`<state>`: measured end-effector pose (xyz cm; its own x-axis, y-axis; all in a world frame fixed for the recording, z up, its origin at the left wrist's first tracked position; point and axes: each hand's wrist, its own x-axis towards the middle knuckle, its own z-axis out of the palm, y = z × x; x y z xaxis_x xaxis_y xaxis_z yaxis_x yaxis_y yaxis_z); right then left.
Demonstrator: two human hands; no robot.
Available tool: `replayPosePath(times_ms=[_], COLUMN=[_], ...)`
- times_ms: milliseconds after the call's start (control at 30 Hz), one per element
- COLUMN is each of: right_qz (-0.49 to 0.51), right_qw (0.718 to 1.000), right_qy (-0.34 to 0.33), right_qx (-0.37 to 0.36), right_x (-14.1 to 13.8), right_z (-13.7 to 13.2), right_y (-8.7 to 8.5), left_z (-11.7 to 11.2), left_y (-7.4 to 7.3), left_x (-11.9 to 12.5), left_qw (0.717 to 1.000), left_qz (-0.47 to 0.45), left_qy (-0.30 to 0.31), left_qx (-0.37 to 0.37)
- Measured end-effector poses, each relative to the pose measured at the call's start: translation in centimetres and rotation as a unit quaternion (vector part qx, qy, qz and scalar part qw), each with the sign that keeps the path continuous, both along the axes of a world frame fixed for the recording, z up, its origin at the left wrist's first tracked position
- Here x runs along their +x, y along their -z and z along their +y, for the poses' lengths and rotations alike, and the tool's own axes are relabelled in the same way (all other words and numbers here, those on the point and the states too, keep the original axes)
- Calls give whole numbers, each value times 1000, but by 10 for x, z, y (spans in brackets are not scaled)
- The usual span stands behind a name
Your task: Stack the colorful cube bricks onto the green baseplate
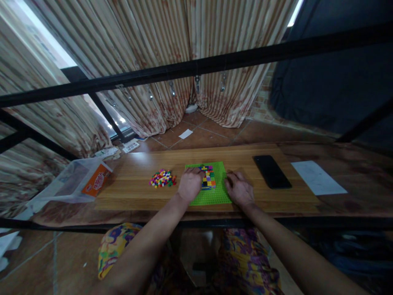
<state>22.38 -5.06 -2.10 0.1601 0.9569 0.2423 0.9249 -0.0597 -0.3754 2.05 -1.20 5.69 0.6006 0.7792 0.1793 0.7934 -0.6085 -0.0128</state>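
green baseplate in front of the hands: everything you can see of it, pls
The green baseplate is a thin, bright lime square sheet, plastic by its look, lying flat on the wooden table near the front edge. A small block of multicoloured bricks stands on its far half. The left hand covers its left part beside those bricks. The right hand rests at its right edge. Its near part is bare.

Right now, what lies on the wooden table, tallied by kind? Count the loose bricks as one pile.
Green baseplate: 1
Built brick cluster on the baseplate: 1
Loose brick pile: 1
Black phone: 1
White paper sheet: 1
Clear bag holding an orange box: 1
Total: 6
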Motion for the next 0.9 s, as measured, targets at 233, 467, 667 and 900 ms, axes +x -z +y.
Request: replayPosePath(times_ms=[233,467,667,900], right_qz=[4,-1,3,6], right_qw=[1000,1000,1000,1000], right_qy=[-1,-4,-3,-1], right_qx=[0,3,10,6], right_x=[0,0,0,1], right_z=[0,0,0,0], right_y=[0,-1,0,1], left_z=[-24,-34,-32,-34], left_y=[27,41,40,40], left_x=[-8,-7,-3,0], left_qw=[992,982,974,973], left_qz=[-83,-145,-172,-171], left_qy=[-83,-115,-142,-151], left_qx=[43,42,29,17])
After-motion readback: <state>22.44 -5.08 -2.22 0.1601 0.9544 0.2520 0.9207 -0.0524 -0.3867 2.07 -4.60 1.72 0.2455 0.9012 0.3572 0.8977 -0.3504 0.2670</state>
